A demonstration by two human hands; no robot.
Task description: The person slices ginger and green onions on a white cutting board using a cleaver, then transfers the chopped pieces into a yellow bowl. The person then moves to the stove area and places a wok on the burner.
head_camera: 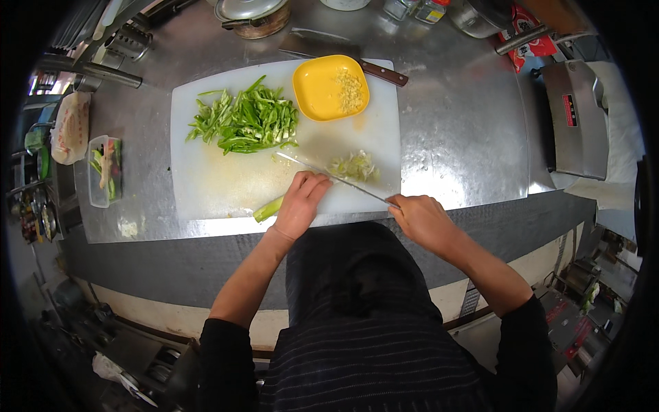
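My right hand (425, 221) grips the handle of a kitchen knife (363, 190), whose thin blade slants up to the left over the white cutting board (206, 193). Beneath the curled fingers of my left hand (300, 201), right beside the blade, lies a pale green stalk (268, 209), perhaps scallion; the fingers hide its far end. Thin slices (355, 167) are heaped just beyond the blade. Green pepper strips (257, 119) form a larger pile at the board's upper left. A yellow square dish (315, 90) holds minced garlic (350, 92) on the board's far side.
A cleaver (385, 72) with a wooden handle lies behind the dish, partly covered by it. On the steel table (458, 129), a clear plastic box (105, 193) of vegetable pieces stands left, a lidded pot (255, 20) at the back. A metal appliance (576, 123) stands right.
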